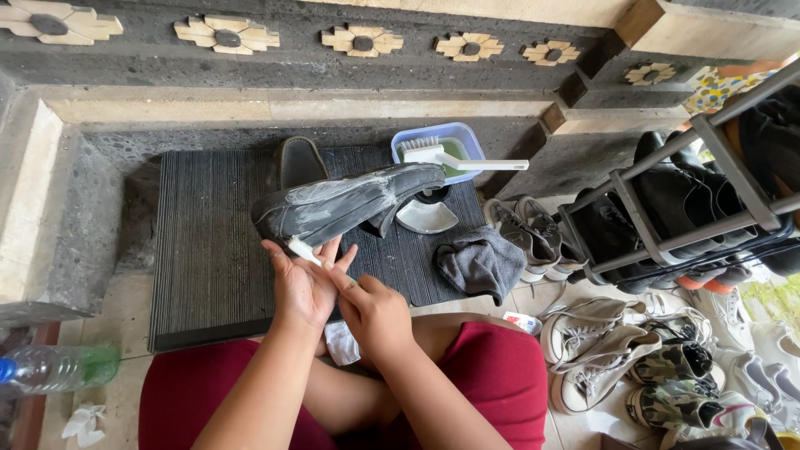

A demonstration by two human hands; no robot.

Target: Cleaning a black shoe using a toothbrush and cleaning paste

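Observation:
My left hand [302, 290] grips the near end of a black shoe [350, 202], held up sideways with white foam smeared on it. A small white stick-like piece [303, 250] pokes out between that hand's fingers and the shoe. My right hand [377, 314] is curled just to the right, one finger stretched against the left hand's fingers. A crumpled white tissue [341, 343] shows under both hands; which hand holds it is unclear. Both hands hover over my lap in red shorts [500, 375].
A dark ribbed mat [208, 242] carries a second black shoe [300, 160], a blue tub [454, 137] with a white brush [454, 157], a white dish [427, 217] and a grey cloth [482, 262]. Sneakers [583, 342] and a shoe rack [692, 208] are right; a plastic bottle [58, 367] is left.

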